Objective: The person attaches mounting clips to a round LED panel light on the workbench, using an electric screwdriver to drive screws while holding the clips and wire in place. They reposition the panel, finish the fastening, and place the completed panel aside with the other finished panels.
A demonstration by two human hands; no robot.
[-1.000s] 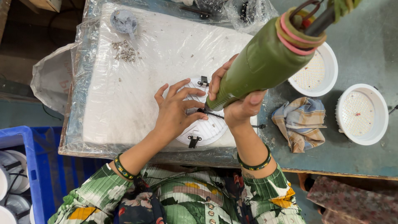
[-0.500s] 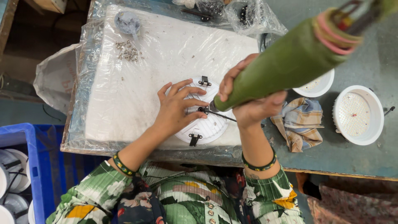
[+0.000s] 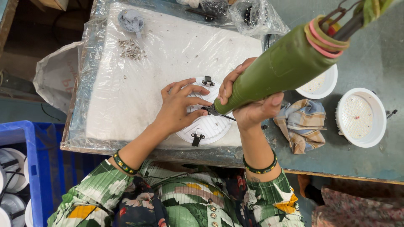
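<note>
Fingers (image 3: 191, 90) of the left hand (image 3: 179, 109) lie spread and flat on a round white ribbed panel (image 3: 210, 126), pressing it down rather than closing around anything. Right beside those fingertips the right hand (image 3: 252, 107) is wrapped tight around the narrow end of a green powered screwdriver (image 3: 277, 69), whose thin dark bit (image 3: 216, 112) meets the panel just off the left fingertips. Two small black spring clips sit on the panel's rim: one (image 3: 197, 138) just below the left palm on the near edge, the other (image 3: 207, 80) just beyond the fingertips on the far edge.

Under both hands and the panel lies a white foam pad wrapped in clear plastic (image 3: 139, 84). To the outside of the right hand, a crumpled striped cloth (image 3: 303, 124) lies on the grey-green bench (image 3: 370, 164). Past the cloth sits a round white dish-shaped fixture (image 3: 361, 117), and another like it (image 3: 322, 84) shows partly behind the screwdriver's body. Coloured rubber bands (image 3: 322, 40) ring the tool's thick end.

Farther beyond the left fingers, a scatter of small screws (image 3: 130, 49) rests on the pad, with a small grey holder (image 3: 131, 20) past them. At the far edge lie clear bags holding dark parts (image 3: 252, 14). Well to the outside of the left arm, down low, a blue crate (image 3: 25, 168) holds more round white pieces.
</note>
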